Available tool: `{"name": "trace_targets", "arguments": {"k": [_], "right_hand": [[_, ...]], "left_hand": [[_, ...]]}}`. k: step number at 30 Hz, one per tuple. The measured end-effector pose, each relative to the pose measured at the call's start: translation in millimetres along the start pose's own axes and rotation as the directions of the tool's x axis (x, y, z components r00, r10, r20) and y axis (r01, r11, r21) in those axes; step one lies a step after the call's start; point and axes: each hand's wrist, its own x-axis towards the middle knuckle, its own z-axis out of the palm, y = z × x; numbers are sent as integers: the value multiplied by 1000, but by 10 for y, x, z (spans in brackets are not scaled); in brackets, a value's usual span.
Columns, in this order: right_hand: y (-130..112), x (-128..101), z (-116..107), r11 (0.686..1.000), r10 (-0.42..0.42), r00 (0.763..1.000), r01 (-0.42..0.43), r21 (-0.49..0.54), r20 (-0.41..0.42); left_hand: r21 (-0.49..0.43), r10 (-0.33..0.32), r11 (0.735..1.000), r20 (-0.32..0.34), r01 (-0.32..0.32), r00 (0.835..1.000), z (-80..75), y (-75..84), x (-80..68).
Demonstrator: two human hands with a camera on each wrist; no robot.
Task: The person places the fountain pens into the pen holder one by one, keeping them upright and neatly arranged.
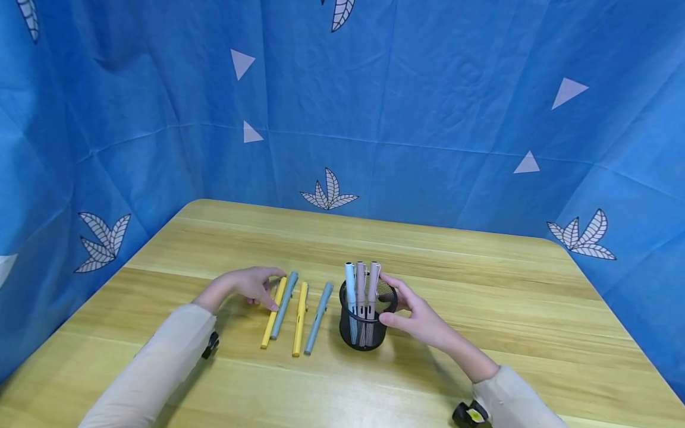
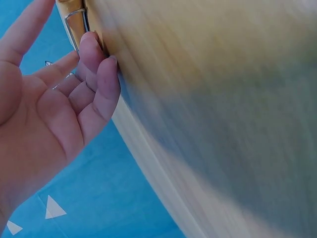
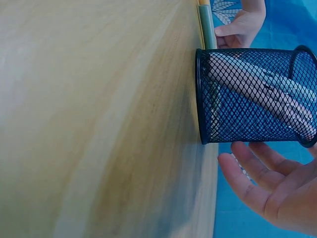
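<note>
Status: approx. 3 of 7 pens stowed, 4 left on the table [image 1: 481,333], judging by how things lie.

Nearest me, btwn my hands: black mesh cup [image 1: 365,324], upright. My right hand [image 1: 423,318] is at its right side, fingers relaxed and spread; thumb and fingertips look to touch the mesh wall and rim, no firm grasp. Right wrist view shows the palm just beside the cup, a small gap visible.

Contents of cup: 3 pens, caps up — light blue pen [image 1: 350,285], two pinkish-grey pens [image 1: 367,284]. They lean inside the mesh.

Left of the cup, lying roughly parallel: blue-grey pen [image 1: 319,317], yellow pen [image 1: 300,318], grey-blue pen [image 1: 284,304], second yellow pen [image 1: 273,312]. My left hand [image 1: 251,285] is released, fingers fairly straight, fingertips resting on the leftmost yellow one; not gripping it.

Beyond: blue cloth backdrop [image 1: 428,119].
</note>
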Motion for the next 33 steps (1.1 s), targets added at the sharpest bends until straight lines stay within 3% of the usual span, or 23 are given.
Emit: {"name": "trace_targets", "arguments": {"k": [10, 33], "right_hand": [[-15, -7, -6, 1000, 17, 1000, -17, 7, 1], [-3, -8, 3, 999, 45, 999, -45, 14, -9]], "left_hand": [[-31, -26, 999, -1, 26, 1000, -3, 3, 15], [-68, -2, 998, 0, 2, 1000, -52, 1, -7]]}}
